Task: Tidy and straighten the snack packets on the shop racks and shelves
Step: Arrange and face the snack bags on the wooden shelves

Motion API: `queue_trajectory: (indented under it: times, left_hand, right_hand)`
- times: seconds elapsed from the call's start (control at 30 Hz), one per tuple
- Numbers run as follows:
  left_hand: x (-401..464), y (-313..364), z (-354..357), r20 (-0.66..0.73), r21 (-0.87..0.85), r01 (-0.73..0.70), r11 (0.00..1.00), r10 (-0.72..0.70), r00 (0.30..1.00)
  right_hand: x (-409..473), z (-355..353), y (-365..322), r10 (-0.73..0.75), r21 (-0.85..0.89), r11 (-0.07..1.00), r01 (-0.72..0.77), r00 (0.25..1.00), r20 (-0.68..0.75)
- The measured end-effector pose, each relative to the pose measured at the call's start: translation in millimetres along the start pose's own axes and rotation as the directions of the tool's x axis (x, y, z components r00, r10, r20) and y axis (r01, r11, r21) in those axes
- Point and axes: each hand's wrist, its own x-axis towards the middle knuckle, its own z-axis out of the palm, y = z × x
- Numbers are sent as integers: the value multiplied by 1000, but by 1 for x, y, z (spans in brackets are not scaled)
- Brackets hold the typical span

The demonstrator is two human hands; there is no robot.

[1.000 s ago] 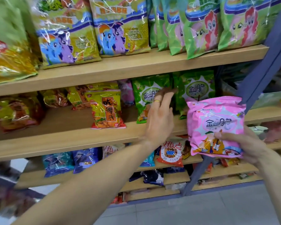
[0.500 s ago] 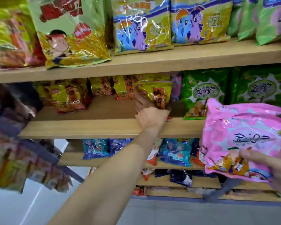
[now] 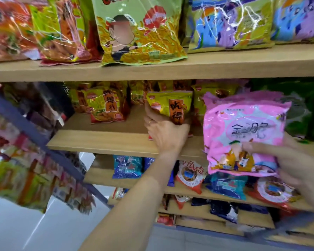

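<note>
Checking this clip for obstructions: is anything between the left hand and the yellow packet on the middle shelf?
Nothing visible. The left hand already grips the yellow packet from below at the shelf front. The pink packet, held in the right hand, is off to its right.

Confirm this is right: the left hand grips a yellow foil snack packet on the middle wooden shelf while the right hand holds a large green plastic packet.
One error: the head view shows the right hand holding a large pink plastic packet, not green. The rest stands.
</note>
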Motion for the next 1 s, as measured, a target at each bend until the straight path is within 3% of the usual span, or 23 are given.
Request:
queue_trajectory:
  times: [0.03,0.1,0.23,0.37,0.47,0.63,0.7,0.83,1.0]
  left_hand:
    - [13,-9,-3,34,-5,43,999,-42,999]
    - [38,-26,-13,77,32,78,996,-80,994]
    - [67,-34,-35,-25,0,-158,987,158,987]
    - [90,-33,-43,-50,325,-208,922,237,970]
    - [99,-34,-46,-64,403,-223,888,270,961]
    - [98,-46,-47,23,289,-187,939,188,982]
    - [91,-54,-46,41,251,-231,940,228,973]
    - [89,-66,-47,81,233,-316,919,306,949]
    - [88,-70,-57,155,206,-346,916,318,935]
  right_hand:
    - [6,8,0,23,-9,1000,-23,997,-71]
    - [20,11,-3,-49,-68,996,50,999,12]
    - [45,15,-1,79,-104,991,-82,996,-33]
    - [54,18,10,99,-114,987,-112,988,-116]
    - [54,18,18,95,-137,984,-116,984,-151]
    - [54,45,16,80,-159,984,-85,996,-37]
    - [61,61,15,122,-168,978,-120,993,0]
    - [87,92,18,252,-178,948,-263,964,-83]
    - [107,90,44,226,-137,960,-244,964,-138]
